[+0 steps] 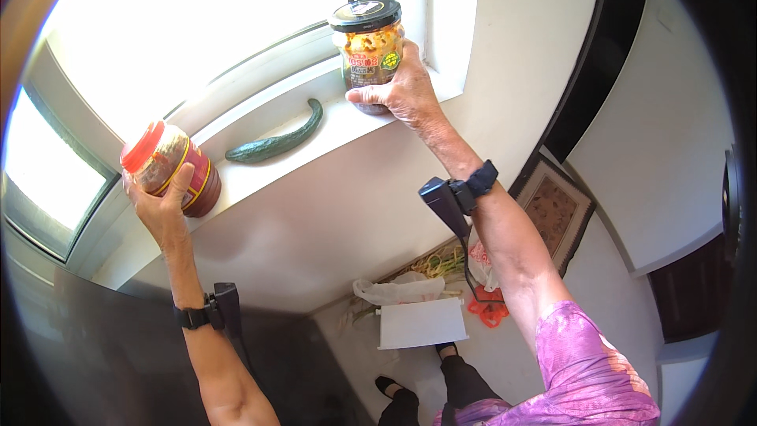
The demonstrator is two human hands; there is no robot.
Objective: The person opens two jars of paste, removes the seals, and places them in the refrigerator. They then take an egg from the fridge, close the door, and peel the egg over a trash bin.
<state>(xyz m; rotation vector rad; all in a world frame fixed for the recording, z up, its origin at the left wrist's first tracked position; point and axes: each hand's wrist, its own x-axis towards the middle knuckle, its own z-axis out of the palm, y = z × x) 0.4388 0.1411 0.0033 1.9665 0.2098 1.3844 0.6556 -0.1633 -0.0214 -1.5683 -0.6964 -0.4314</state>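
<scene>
My left hand [158,207] grips a plastic jar [198,186] with a red lid and a red label, tilted at the left end of the white windowsill [355,117]. Some of its fingers are hidden behind the jar. At the sill's right end, my right hand [408,92] holds a glass jar [369,50] with a black lid and dark sauce inside. Its thumb lies across the front of the glass. Between the two jars a curved green cucumber [278,143] rests on the sill, touched by neither hand.
A bright window [201,23] rises behind the sill. On the floor below are a white panel-like object [423,323], a whitish plastic bag [399,290], a red plastic bag [489,307] and some leafy stalks [440,263]. A patterned mat [553,210] lies at right. A dark glossy surface [89,343] borders the left.
</scene>
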